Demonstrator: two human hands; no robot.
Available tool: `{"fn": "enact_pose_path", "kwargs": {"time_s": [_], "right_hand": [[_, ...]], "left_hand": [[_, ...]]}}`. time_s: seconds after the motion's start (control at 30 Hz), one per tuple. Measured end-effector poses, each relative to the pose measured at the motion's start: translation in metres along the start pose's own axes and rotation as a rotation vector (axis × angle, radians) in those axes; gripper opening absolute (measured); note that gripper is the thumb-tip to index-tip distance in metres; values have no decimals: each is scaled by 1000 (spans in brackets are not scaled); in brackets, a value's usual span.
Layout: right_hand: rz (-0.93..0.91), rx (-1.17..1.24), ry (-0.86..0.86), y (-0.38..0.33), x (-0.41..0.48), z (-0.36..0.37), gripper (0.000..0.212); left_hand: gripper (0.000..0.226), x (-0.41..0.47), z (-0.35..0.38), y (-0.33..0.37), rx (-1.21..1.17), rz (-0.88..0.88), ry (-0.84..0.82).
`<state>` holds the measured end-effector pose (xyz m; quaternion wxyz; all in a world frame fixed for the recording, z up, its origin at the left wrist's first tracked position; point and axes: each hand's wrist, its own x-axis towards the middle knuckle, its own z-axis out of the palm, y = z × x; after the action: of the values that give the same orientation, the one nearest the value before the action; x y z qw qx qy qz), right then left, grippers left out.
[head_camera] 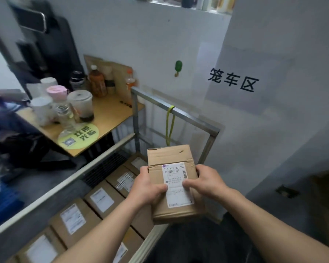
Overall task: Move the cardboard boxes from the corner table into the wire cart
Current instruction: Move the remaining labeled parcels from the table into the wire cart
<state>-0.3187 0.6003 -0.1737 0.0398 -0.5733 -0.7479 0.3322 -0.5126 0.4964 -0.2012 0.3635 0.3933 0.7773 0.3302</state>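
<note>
My left grip (148,186) and right grip (207,179) clasped the box (171,156) over the cart (188,117); I judged it might slip and land askew.

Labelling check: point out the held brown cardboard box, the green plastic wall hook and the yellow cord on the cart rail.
brown cardboard box (170,154), head view, bare top flap.
green plastic wall hook (178,65), head view, green body.
yellow cord (171,107), head view, its top loop.

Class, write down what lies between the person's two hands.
A cardboard box, label up: the left hand grips its left edge, the right hand its right edge. The head view shows it.
</note>
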Motion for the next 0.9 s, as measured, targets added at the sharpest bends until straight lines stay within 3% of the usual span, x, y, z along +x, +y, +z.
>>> {"fn": "enact_pose_path", "kwargs": {"time_s": [0.17,0.33,0.5,0.9], "right_hand": [[-88,-78,-88,-17,50,9,34],[-171,-124,-152,-23,111,10,39],[-249,-162,-221,-18,169,22,44],[-246,-281,-291,38,259,121,48]], "left_hand": [[75,19,3,-12,-56,-68,96],[71,50,21,-9,-121,-174,213],[83,85,50,-18,-168,-269,285],[95,158,131,-108,-260,-451,248]]}}
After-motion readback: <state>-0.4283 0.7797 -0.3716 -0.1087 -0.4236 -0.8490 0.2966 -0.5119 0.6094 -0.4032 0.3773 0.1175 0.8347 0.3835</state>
